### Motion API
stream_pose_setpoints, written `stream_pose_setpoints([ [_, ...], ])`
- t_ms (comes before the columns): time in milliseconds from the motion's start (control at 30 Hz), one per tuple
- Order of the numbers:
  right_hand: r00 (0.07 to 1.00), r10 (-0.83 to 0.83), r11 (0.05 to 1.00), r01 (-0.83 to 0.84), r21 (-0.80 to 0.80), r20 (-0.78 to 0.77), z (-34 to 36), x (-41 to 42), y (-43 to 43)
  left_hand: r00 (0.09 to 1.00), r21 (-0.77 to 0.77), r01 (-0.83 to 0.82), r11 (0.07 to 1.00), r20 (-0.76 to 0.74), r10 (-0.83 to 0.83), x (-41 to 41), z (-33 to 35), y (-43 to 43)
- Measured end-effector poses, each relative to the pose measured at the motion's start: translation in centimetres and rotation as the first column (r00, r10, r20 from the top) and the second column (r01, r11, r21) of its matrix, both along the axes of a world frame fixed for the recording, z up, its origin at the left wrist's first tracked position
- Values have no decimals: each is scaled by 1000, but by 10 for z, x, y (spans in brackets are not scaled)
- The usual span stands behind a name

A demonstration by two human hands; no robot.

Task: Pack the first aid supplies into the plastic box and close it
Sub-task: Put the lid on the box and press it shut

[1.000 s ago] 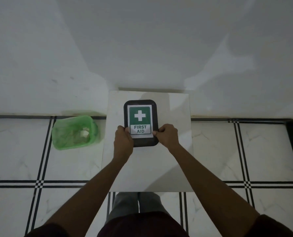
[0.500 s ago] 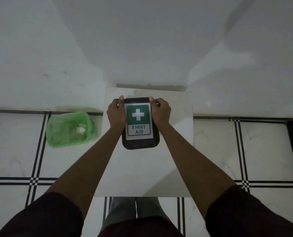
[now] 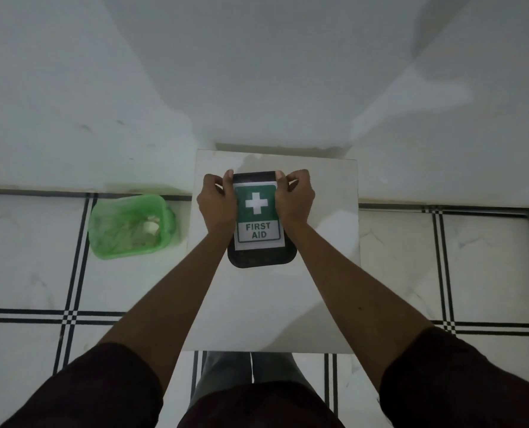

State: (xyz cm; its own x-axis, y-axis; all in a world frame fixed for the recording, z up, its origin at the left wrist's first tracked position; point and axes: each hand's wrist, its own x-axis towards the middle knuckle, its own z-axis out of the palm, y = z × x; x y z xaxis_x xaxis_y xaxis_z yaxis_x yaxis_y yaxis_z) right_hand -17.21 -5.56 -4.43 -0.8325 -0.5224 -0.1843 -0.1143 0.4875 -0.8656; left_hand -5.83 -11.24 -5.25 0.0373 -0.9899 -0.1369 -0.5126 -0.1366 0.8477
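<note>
I'm looking straight down at the plastic box (image 3: 261, 257), a dark box with rounded corners, lid on, sitting flat on the small white table (image 3: 324, 273) a little toward its far half. Its lid carries a label (image 3: 258, 216) with a white cross on green and the words FIRST AID below. My left hand (image 3: 217, 206) is clamped on the box's left edge near the far corner, thumb over the lid's rim and fingers curled down the side. My right hand (image 3: 294, 199) mirrors it on the right edge, fingers bunched at the far right corner, thumb pressing on top. Both hands are closed around the box, palms against its long sides, forearms running back toward me on either side. The near end of the box shows free of both hands. Off to the left, on the tiled floor and well apart from the table, sits a green bin (image 3: 132, 227) with a green liner and some pale scraps inside.
</note>
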Motion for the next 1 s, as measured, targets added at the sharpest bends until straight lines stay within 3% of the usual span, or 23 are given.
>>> stream_pose_setpoints([
  [67, 970, 124, 990, -108, 90, -207, -1, 7, 7, 990, -50, 109, 993, 90, -104, 3, 5, 7],
  [133, 866, 307, 938, -206, 279, -394, -5, 18, 20, 948, -64, 295, 953, 143, -283, 11, 6, 22],
  [200, 723, 506, 847, -315, 429, -470, -10, 28, 43, 854, -43, 506, 861, 165, -494, 23, 3, 49],
  [267, 640, 631, 766, -425, 482, -439, -18, 32, 69, 779, -48, 613, 789, 201, -593, 35, 1, 75],
  [333, 628, 670, 733, -473, 489, -395, -22, 32, 89, 729, -45, 665, 746, 257, -634, 40, 2, 87],
  [467, 661, 639, 758, -457, 465, -394, -19, 32, 101, 609, -38, 764, 645, 376, -699, 38, 6, 85],
  [667, 649, 646, 747, -432, 505, -401, -17, 28, 109, 490, 59, 806, 589, 492, -720, 40, 7, 89],
  [1000, 635, 674, 717, -439, 542, -378, -17, 27, 120, 512, 34, 806, 591, 464, -723, 35, 5, 101],
])
